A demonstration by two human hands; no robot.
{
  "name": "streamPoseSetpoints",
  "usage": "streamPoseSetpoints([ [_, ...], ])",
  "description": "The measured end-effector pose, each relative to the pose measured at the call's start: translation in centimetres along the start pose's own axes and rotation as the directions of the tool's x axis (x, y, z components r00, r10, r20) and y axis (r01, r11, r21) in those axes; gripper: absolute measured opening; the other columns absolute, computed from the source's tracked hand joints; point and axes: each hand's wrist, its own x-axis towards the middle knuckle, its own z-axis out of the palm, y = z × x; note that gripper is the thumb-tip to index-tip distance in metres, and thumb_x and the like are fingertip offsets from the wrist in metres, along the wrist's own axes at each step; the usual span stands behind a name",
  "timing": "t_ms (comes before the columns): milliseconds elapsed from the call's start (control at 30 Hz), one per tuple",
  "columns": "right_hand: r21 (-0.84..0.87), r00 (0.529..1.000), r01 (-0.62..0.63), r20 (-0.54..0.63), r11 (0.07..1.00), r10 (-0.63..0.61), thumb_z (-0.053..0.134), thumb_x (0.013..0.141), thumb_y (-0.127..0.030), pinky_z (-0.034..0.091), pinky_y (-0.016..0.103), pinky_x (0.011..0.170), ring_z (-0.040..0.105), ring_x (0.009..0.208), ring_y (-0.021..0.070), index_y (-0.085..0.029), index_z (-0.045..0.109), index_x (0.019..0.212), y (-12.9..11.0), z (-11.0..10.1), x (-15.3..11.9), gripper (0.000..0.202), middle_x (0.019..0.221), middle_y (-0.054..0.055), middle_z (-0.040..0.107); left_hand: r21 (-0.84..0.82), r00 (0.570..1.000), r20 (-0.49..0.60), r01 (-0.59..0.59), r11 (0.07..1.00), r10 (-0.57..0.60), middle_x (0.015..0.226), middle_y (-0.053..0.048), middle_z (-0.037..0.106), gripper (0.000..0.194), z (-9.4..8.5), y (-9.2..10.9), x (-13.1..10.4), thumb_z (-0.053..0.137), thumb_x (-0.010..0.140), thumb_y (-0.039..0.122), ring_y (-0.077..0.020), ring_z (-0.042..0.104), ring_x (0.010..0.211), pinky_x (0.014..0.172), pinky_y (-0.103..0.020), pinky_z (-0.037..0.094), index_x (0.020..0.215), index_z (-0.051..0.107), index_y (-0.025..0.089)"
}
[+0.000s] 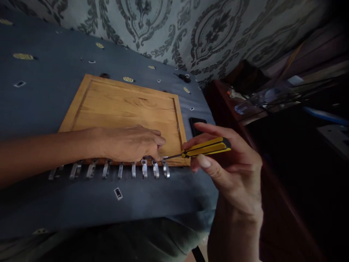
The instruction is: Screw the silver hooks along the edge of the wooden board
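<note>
A framed wooden board (131, 105) lies on the dark blue patterned cloth (62, 196), and from here I see a row of silver metal hooks (144, 169) along its 6 o'clock edge. The left hand (131, 143) reaches in from 9 o'clock and lies over that edge, its fingers partly curled and their ends beside the last few hooks; I can't tell whether it has hold of one. The right hand (231, 160), at 4 o'clock from the board's middle, is loosely closed, thumb and fingers around the yellow-and-black handle of a screwdriver (207, 147). Its shaft points to 9 o'clock, the tip at the base of the endmost hook. A black phone (196, 123) lies at 3 o'clock, partly behind the fingers, and a small dark keyring (184, 77) at 2 o'clock.
</note>
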Motion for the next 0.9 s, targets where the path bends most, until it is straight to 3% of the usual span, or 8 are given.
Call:
streamPoseSetpoints([
  [67, 0.005, 0.999, 0.007, 0.035, 1.000, -0.007, 0.094, 0.091, -0.041, 0.061, 0.029, 0.049, 0.067, 0.055, 0.0125, -0.035, 0.088, 0.117, 0.0, -0.2, -0.1, 0.027, 0.096, 0.000, 0.085, 0.007, 1.000, -0.019, -0.013, 1.000, 0.014, 0.111, -0.007, 0.073, 0.053, 0.2, -0.2, -0.1, 0.057, 0.087, -0.015, -0.0206, 0.063, 0.107, 0.081, -0.032, 0.040, 0.115, 0.086, 0.020],
  [133, -0.023, 0.999, 0.038, 0.014, 0.999, -0.038, 0.095, 0.091, -0.039, 0.058, 0.029, 0.046, 0.065, 0.056, 0.0123, -0.033, 0.090, 0.102, 0.1, 0.1, -0.1, 0.014, 0.097, 0.001, 0.085, 0.007, 0.999, -0.029, -0.024, 1.000, 0.024, 0.109, -0.007, 0.072, 0.048, 0.3, -0.3, -0.1, 0.061, 0.090, -0.012, -0.0214, 0.063, 0.107, 0.082, -0.032, 0.040, 0.116, 0.086, 0.019],
  [300, -0.044, 0.996, 0.035, -0.079, 0.998, -0.039, 0.106, 0.075, -0.040, 0.054, 0.028, 0.047, 0.072, 0.065, 0.0169, -0.027, 0.079, 0.080, 0.0, 1.2, 0.2, 0.030, 0.084, 0.001, 0.083, 0.017, 0.999, -0.034, -0.028, 0.999, 0.029, 0.112, -0.006, 0.074, 0.048, 0.5, -0.6, 0.0, 0.061, 0.094, -0.009, -0.0211, 0.064, 0.109, 0.083, -0.031, 0.042, 0.122, 0.085, 0.022],
  [500, -0.008, 0.999, 0.024, 0.044, 1.000, -0.024, 0.096, 0.089, -0.045, 0.053, 0.025, 0.040, 0.072, 0.060, 0.0156, -0.030, 0.086, 0.120, 0.1, -0.2, -0.1, 0.036, 0.092, 0.002, 0.084, 0.030, 0.996, -0.059, -0.070, 0.997, 0.072, 0.110, -0.004, 0.074, 0.041, 0.7, -1.1, -0.1, 0.061, 0.092, -0.005, -0.0198, 0.065, 0.107, 0.082, -0.029, 0.044, 0.110, 0.084, 0.025],
  [600, -0.062, 0.997, 0.080, 0.023, 0.995, -0.078, 0.096, 0.088, -0.044, 0.057, 0.028, 0.045, 0.072, 0.060, 0.0151, -0.029, 0.089, 0.099, 0.1, -0.2, -0.1, 0.020, 0.095, 0.004, 0.086, 0.024, 0.992, -0.081, -0.091, 0.996, 0.093, 0.110, -0.005, 0.074, 0.041, 0.9, -1.4, -0.2, 0.061, 0.093, -0.004, -0.0198, 0.065, 0.106, 0.083, -0.029, 0.045, 0.110, 0.083, 0.025],
  [733, -0.073, 0.993, 0.075, -0.084, 0.994, -0.081, 0.103, 0.078, -0.046, 0.065, 0.032, 0.062, 0.080, 0.080, 0.0216, -0.028, 0.081, 0.080, 0.1, 0.8, 0.1, 0.028, 0.089, 0.003, 0.086, 0.024, 0.989, -0.104, -0.104, 0.994, 0.106, 0.110, -0.004, 0.075, 0.041, 1.0, -1.4, -0.2, 0.063, 0.094, -0.005, -0.0203, 0.066, 0.106, 0.084, -0.029, 0.046, 0.112, 0.084, 0.025],
  [800, -0.041, 0.996, 0.036, -0.078, 0.998, -0.039, 0.103, 0.079, -0.047, 0.060, 0.028, 0.054, 0.077, 0.072, 0.0186, -0.028, 0.080, 0.081, 0.0, 0.9, 0.2, 0.030, 0.083, 0.001, 0.084, 0.015, 0.990, -0.094, -0.101, 0.995, 0.102, 0.109, -0.004, 0.075, 0.037, 0.9, -1.3, -0.3, 0.066, 0.094, -0.003, -0.0204, 0.067, 0.106, 0.083, -0.029, 0.046, 0.111, 0.083, 0.025],
  [900, -0.009, 0.999, 0.034, 0.000, 0.999, -0.034, 0.099, 0.084, -0.044, 0.052, 0.023, 0.043, 0.076, 0.070, 0.0174, -0.029, 0.087, 0.106, 0.0, 0.3, 0.0, 0.029, 0.086, 0.001, 0.084, 0.002, 0.992, -0.082, -0.093, 0.996, 0.093, 0.108, -0.003, 0.075, 0.035, 0.8, -1.2, -0.4, 0.067, 0.093, -0.003, -0.0196, 0.067, 0.105, 0.083, -0.027, 0.047, 0.110, 0.082, 0.024],
])
